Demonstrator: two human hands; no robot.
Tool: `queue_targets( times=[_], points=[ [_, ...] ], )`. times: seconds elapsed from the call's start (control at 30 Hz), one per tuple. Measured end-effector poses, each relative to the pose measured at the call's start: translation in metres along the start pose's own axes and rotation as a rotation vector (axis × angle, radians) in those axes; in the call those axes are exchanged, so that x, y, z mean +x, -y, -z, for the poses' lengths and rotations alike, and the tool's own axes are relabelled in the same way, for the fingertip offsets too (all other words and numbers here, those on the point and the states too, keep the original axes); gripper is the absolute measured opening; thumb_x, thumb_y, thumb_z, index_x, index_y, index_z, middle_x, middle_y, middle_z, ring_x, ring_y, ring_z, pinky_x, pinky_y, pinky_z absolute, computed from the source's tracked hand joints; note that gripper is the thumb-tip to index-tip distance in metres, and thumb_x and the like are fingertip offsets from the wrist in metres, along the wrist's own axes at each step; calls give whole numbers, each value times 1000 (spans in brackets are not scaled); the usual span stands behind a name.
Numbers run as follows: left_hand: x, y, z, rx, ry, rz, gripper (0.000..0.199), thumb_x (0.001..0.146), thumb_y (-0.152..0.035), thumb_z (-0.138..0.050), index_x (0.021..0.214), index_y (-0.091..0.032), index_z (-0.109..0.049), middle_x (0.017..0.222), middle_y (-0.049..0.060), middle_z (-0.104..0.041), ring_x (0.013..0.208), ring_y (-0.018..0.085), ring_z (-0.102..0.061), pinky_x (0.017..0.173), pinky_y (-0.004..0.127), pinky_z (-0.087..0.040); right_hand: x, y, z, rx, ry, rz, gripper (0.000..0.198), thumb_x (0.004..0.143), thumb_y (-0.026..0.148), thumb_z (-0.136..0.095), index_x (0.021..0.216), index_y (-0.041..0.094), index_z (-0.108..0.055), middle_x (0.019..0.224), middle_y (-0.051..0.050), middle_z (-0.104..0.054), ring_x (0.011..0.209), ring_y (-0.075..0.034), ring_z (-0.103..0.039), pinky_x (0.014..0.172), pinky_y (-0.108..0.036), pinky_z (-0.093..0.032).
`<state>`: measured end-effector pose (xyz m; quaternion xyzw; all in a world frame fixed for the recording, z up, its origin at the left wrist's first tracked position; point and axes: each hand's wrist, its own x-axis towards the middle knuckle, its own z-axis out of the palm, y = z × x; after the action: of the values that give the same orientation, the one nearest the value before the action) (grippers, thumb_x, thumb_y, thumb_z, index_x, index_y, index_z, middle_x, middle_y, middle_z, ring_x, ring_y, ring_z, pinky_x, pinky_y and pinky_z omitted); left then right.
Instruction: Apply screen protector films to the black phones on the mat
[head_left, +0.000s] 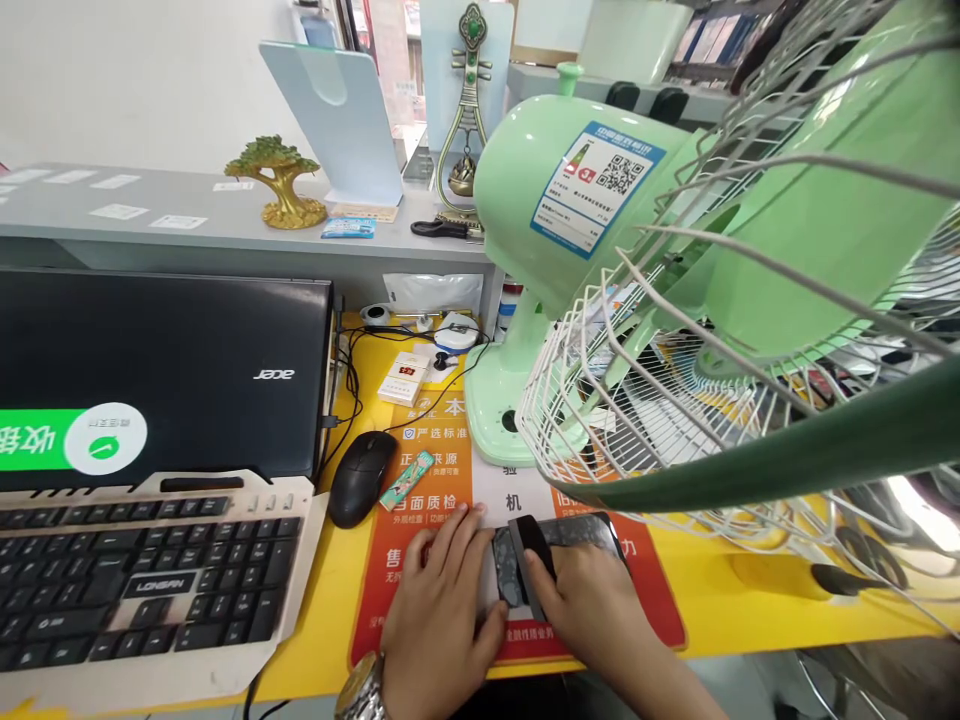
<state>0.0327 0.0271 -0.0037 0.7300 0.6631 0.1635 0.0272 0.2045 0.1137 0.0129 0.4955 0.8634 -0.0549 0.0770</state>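
A dark phone lies sideways on the printed orange-and-red mat, its surface mottled with bubble-like patches. My right hand grips a flat dark scraper that stands across the phone, pressed on its surface. Part of the phone's right side is covered by this hand. My left hand rests on the mat at the phone's left end, fingers stretched out, thumb near its lower corner; it holds nothing. A metal watch is on the left wrist.
A green fan with a bent-out white wire guard overhangs the right side. Left are a black mouse, a keyboard and an Acer laptop. A small green packet and a white box lie beyond the hands.
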Motion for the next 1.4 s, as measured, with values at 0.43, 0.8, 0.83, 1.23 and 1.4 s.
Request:
queue_targets(
  times=[0.43,0.8,0.83,1.23,1.4],
  points=[
    [-1,0,-3,32,-54,-16,55,81,-24,-56,135,-18,-51,149,9,-54,140,25,-42,111,45,-22,1,13,9,19,55,-9,39,100,37,-47,80,16,-73,76,-13,-74,69,-25,-72,59,-28,-43],
    [0,1,-1,-16,7,8,53,82,-23,-56,135,-19,-52,153,8,-49,144,26,-36,111,46,-21,1,12,1,16,47,2,45,101,40,-44,73,17,-71,73,-12,-73,66,-23,-70,56,-28,-39],
    [-1,1,-1,-17,9,8,54,82,-23,-56,135,-19,-52,154,8,-48,144,26,-36,111,46,-21,1,12,0,19,43,6,46,101,40,-43,73,17,-71,72,-12,-73,66,-23,-70,56,-28,-39],
    [-1,1,-3,-19,1,-1,54,82,-24,-56,136,-18,-51,154,9,-48,144,26,-36,111,47,-23,0,17,1,-1,1,-1,43,98,41,-47,71,18,-70,70,-13,-72,65,-29,-71,54,-33,-40],
    [-1,1,-4,-5,-35,-2,56,81,-24,-58,136,-15,-48,152,12,-49,143,27,-37,111,47,-26,0,19,1,-1,-22,-1,43,97,42,-49,69,17,-70,69,-14,-72,64,-29,-70,54,-32,-39]
  ],
)
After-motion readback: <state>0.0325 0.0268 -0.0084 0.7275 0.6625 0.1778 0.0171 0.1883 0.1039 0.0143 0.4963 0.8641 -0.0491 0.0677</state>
